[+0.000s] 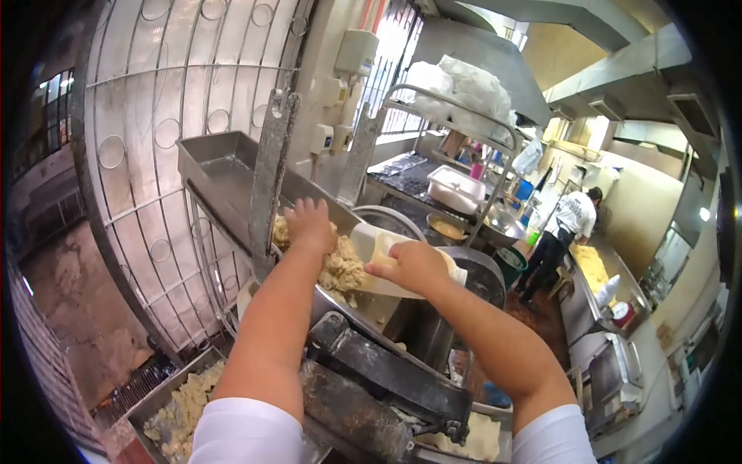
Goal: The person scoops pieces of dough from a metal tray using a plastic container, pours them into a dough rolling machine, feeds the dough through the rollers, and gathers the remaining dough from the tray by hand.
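Machine: the dark-housed machine (386, 367) fills the lower centre of the frame, close in front of the person, so both arms can reach across it
Trough: the long metal trough (232, 182) runs from upper left towards the centre; its raised walls seem meant to keep loose dough from spilling
Counter: at the right of the frame a metal counter (580, 315) carries yellow dough, with a co-worker (570, 220) bent over it, well apart from the machine
Tray: a metal tray (168, 385) sits at lower left, below the machine, its rim probably there to contain the broken dough pieces inside
Dough: the lumpy dough heap (344, 271) is at the centre of the frame, between the two hands
Scoop: a pale plastic scoop (394, 288) lies just right of the heap, broad end towards it, likely to give a wide pushing face
Right grip: the right grip (417, 268) is closed around the scoop, thumb towards the dough, probably for firm control
Left grip: the left grip (311, 226) is open on the dough, fingers spread, which would steady a crumbly mass
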A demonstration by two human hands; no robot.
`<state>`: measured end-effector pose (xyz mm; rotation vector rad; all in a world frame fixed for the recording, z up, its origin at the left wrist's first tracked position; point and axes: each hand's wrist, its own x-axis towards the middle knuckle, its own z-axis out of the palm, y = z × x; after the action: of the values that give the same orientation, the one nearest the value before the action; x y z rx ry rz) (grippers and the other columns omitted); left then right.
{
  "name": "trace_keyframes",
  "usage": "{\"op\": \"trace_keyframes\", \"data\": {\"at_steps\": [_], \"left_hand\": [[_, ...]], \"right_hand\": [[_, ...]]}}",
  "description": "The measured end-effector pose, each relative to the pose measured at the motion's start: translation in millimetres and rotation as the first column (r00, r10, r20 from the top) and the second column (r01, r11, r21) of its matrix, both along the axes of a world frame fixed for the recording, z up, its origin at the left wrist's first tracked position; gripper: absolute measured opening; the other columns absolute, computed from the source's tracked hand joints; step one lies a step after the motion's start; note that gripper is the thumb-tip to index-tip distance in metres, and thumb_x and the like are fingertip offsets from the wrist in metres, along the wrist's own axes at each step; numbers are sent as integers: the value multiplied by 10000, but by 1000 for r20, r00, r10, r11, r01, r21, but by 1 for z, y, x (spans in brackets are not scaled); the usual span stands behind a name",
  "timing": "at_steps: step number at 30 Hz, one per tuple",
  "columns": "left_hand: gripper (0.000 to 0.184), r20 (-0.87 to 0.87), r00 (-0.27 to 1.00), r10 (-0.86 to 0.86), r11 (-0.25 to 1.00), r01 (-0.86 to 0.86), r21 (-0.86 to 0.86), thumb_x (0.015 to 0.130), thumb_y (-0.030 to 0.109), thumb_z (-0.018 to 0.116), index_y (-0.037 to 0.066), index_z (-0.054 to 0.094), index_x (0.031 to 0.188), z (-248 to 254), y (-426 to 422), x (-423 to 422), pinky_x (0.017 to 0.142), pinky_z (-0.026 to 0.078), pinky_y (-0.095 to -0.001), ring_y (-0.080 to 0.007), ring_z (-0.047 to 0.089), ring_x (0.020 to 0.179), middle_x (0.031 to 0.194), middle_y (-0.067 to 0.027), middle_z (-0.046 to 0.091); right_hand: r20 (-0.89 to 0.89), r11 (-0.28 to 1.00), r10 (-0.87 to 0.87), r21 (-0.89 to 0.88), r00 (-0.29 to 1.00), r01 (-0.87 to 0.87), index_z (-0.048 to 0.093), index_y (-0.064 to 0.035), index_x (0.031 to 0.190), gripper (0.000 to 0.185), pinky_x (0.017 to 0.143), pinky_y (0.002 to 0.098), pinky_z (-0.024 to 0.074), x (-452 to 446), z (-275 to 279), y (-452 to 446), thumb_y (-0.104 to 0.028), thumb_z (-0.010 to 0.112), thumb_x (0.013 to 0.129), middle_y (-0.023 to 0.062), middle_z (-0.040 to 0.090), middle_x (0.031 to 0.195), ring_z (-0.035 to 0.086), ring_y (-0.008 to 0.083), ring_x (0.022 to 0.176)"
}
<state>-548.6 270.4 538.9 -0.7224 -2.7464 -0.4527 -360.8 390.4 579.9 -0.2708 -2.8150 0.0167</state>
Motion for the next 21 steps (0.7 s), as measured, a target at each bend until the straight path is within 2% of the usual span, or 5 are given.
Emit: {"op": "trace_keyframes", "data": {"at_steps": [3, 6, 13, 16, 21], "left_hand": [[684, -48, 990, 135, 973, -123, 197, 810, 477, 644, 124, 458, 1365, 6, -10, 4, 1128, 153, -513, -339, 249, 1390, 1487, -147, 323], [650, 207, 971, 118, 989, -96, -117, 900, 604, 398, 145, 485, 1352, 6, -5, -5, 1134, 101, -539, -341, 207, 1414, 1537, -120, 248], [546, -29, 999, -29, 751, 40, 659, 954, 508, 348, 108, 606, 1222, 6, -12, -13, 1097, 192, -557, -344, 295, 1369, 1452, -147, 395], [546, -3, 960, -279, 838, 245, 487, 941, 510, 379, 107, 601, 1235, 14, -15, -16, 1103, 185, -561, -334, 299, 1369, 1460, -131, 386], [613, 234, 952, -198, 977, 212, -35, 926, 541, 388, 139, 454, 1385, 1, 7, 1, 1131, 149, -544, -310, 201, 1422, 1531, -123, 259]], "right_hand": [[6, 1000, -10, -8, 1000, 11, 683, -15, 769, 711, 688, 434, 496, 4, -1, -5, -716, 573, 733, 181, 664, 766, 648, 343, 754], [-68, 993, -63, -105, 996, 56, 681, -10, 754, 712, 672, 434, 493, 5, -1, 1, -714, 577, 735, 185, 660, 749, 645, 350, 744], [-75, 708, -254, -694, 964, 132, 664, -17, 679, 572, 514, 272, 438, 0, -11, 25, -585, 706, 739, 34, 600, 593, 545, 116, 511], [-5, 669, -256, -722, 967, 174, 693, -10, 736, 579, 521, 276, 442, -3, -12, 27, -588, 720, 725, 36, 607, 593, 557, 121, 518], [-107, 889, -152, -449, 983, 89, 670, 7, 712, 627, 580, 354, 472, -10, -11, 0, -619, 678, 735, 119, 630, 611, 624, 229, 578]]}}
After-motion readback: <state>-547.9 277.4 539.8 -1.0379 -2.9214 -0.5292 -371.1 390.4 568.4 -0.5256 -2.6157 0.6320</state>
